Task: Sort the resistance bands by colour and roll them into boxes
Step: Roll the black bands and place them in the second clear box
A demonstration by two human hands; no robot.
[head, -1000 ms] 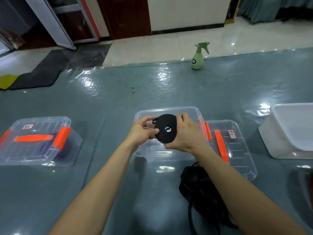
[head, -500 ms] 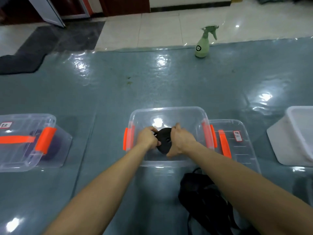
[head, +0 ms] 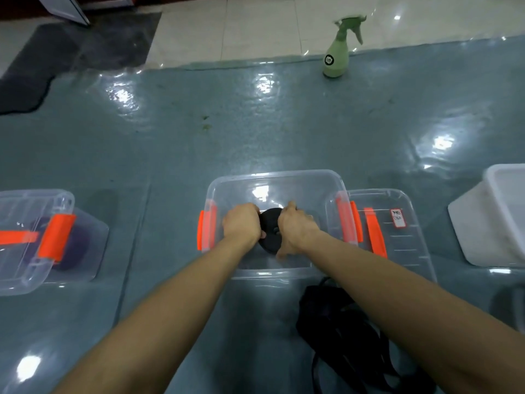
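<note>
Inside the open clear box (head: 272, 176) at the middle of the mat (head: 284, 123), pinched on either side by left hand (head: 241, 223) and right hand (head: 295, 228) with fingers curled round it: a rolled black band (head: 270, 231). Just right of that box, its lid (head: 403, 251), with a white label (head: 398, 218) whose handwriting is too small to read. At the mat's left edge a closed clear box (head: 34, 240) holding a dark purple roll (head: 71, 251); at the near edge loose black bands (head: 341, 322); at the right edge a white tub (head: 483, 223).

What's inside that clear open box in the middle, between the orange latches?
A rolled black band, gripped by the left hand and right hand, is inside the open box. The hands cover its sides, so whether it touches the bottom is hidden.
</note>
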